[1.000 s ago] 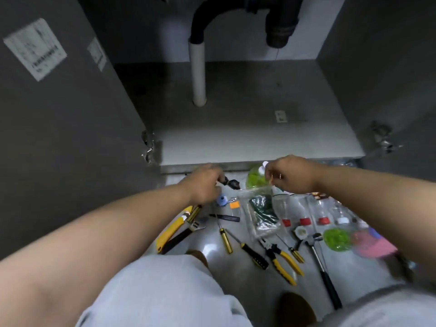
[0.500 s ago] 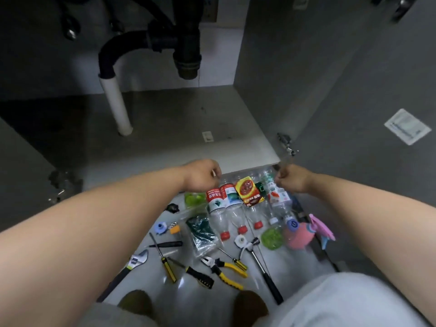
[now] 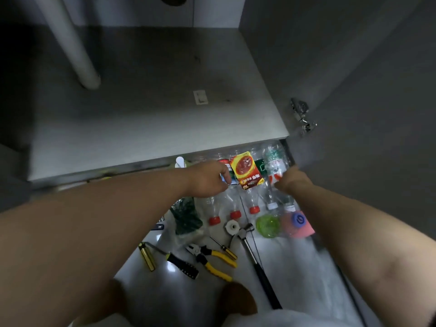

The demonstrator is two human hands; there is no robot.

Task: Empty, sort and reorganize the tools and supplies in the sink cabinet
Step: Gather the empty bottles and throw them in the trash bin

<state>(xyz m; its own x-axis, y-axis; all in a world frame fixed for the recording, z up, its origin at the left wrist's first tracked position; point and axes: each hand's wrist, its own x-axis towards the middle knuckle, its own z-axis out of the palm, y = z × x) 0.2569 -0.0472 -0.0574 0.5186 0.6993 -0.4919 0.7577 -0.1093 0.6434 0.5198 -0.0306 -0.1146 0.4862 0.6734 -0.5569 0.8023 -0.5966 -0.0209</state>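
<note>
Grey cabinet floor (image 3: 153,109), tools (image 3: 212,258) on tile (image 3: 290,267), left hand (image 3: 207,179) and right hand (image 3: 293,184) curled on bottles (image 3: 246,171)

Cabinet floor (image 3: 153,119) open; drainpipe (image 3: 77,55) rear-left.

**Red caps and yellow grips against a grey cabinet**

The cabinet floor (image 3: 165,114) is flat grey, with a white pipe (image 3: 73,43) and a small white sticker (image 3: 200,97). On the glossy pale-grey floor (image 3: 295,267), clear bottles (image 3: 251,199) wear red caps (image 3: 214,220). One label (image 3: 246,169) is yellow, red and brown. The pliers (image 3: 212,258) are yellow and black, the screwdriver (image 3: 181,265) is black with yellow, and the hammer (image 3: 262,270) is black-handled and silver-headed. A translucent green piece (image 3: 267,225) adjoins a pink one (image 3: 303,230) that bears a blue cap (image 3: 297,219). A clear bag (image 3: 187,215) shows dark green.
</note>
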